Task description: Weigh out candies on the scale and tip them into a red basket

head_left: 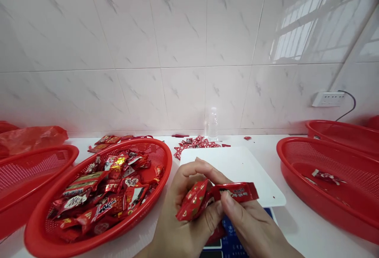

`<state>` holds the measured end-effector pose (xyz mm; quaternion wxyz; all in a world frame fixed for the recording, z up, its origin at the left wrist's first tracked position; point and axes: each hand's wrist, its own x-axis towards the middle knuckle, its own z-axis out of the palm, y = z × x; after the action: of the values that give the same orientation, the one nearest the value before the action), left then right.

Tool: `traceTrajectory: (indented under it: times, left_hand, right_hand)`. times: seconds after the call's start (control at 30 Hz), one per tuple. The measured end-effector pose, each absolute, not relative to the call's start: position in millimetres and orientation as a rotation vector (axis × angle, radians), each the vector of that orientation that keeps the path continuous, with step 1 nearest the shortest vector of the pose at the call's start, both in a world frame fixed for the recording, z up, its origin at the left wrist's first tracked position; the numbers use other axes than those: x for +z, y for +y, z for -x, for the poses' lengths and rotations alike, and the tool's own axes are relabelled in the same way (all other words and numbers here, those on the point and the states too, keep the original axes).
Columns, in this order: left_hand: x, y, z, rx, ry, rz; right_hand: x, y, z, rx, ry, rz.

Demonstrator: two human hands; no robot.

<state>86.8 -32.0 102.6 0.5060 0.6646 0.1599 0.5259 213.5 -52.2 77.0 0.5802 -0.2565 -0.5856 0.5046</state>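
My left hand is curled around a bunch of red wrapped candies held above a scale. My right hand pinches a long red candy packet against that bunch with thumb and fingers. Both hands are closed on the sweets and touch each other. Just left of them stands a red oval basket heaped with assorted red wrapped candies.
The scale has a white weighing plate and a blue front panel. A red basket at right holds a single candy; more red baskets sit far left and far right. Loose candies and a clear bottle are by the tiled wall.
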Motion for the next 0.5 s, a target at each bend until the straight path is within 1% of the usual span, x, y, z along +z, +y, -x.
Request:
traceTrajectory:
  times: [0.17,0.33,0.5]
  left_hand:
    - [93,-37,-87,1.328,0.478,-1.57]
    - [92,-39,-87,1.438,0.577,-1.558]
    - [95,-39,-84,1.343,0.592,-1.495]
  right_hand:
    - [76,-53,-220,1.251,-1.3,0.649]
    - [75,-50,-230,1.204,-1.199,0.676]
    - [77,-51,-235,1.092,-1.239,0.706]
